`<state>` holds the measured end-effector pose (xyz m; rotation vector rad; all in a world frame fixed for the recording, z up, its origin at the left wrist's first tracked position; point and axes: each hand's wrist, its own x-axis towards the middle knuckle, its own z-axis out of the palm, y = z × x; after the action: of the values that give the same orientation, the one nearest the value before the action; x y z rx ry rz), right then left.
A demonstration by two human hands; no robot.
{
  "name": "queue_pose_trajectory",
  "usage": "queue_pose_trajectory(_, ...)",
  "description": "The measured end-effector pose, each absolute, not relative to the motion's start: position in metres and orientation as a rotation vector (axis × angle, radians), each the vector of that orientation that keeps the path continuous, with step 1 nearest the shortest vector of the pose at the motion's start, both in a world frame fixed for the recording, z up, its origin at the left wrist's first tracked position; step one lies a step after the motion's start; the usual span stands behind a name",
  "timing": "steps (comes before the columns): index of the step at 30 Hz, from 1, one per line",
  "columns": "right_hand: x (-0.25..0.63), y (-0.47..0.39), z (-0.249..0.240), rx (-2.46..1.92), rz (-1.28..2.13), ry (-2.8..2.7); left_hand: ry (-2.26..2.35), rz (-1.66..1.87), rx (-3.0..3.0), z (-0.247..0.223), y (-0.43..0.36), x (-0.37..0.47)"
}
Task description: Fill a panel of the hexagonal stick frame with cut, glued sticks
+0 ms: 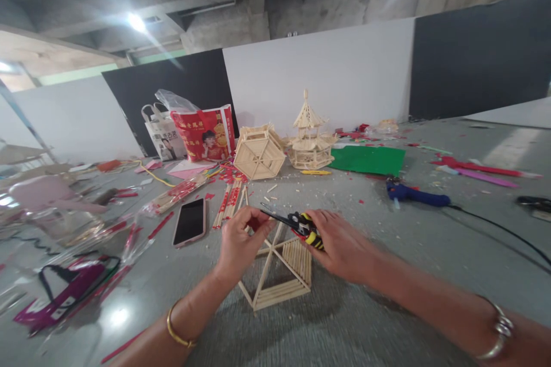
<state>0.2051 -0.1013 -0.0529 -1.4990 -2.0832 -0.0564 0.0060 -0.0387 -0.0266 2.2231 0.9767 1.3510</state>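
My right hand (344,243) is wrapped round a pair of pliers (306,229) with black and yellow handles. Their long dark jaws point left, towards my left hand (240,241). Its thumb and fingers are pinched together beside the jaw tips; what lies between them is too small and covered to make out. Below both hands lies a flat hexagonal frame (272,249) of pale wooden sticks with spokes meeting in the middle. Two of its sections are partly filled with rows of sticks. My left hand hides the frame's upper left side.
Behind stand a stick pavilion (310,137) and a tilted hexagonal stick piece (259,155). A phone (190,222) and red-wrapped sticks (228,200) lie left, a blue glue gun (417,194) with its cord right. Further back are a green sheet (368,159) and a red bag (206,135).
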Motion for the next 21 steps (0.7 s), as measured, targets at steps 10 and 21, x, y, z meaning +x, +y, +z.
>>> queue_pose_trajectory(10,0.205,-0.1006,-0.0551,-1.487,-0.09,-2.079,0.974,1.366,2.212,-0.0282,-0.0388,0.0076)
queue_pose_trajectory(21,0.2036,-0.101,-0.0526,-1.507,-0.021,-2.062,1.03,1.496,2.297,-0.0259,-0.0447,0.011)
